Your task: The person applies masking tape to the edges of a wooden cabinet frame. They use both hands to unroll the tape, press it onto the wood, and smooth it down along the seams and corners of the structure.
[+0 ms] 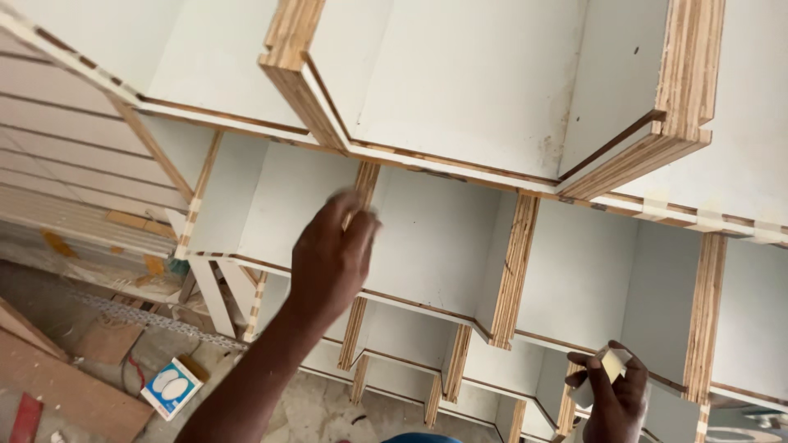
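Pressing on the raw plywood edge of a vertical divider, the left hand sits high on the white laminated shelf unit; fingers are curled against the edge and motion-blurred, so I cannot tell whether they pinch something small or just rub the ply. Right hand is low at the frame's bottom, well apart from the left, closed around a small pale block held between thumb and fingers, next to another divider edge. The unit is a grid of open cubbies, white faces, striped ply edges exposed all round. Risks, as I judge them: the exposed ply edge looks rough, so splinters to the left fingertips are likely if pressure slides along it; the block is held only at the fingertips and could drop into a lower cubby; floor below is cluttered with board offcuts, a trip hazard on stepping back. Packaging: one small square box lies flat on the floor lower left, blue border, white top with two pale ovals; print too small to read. Slatted wall panels at left.
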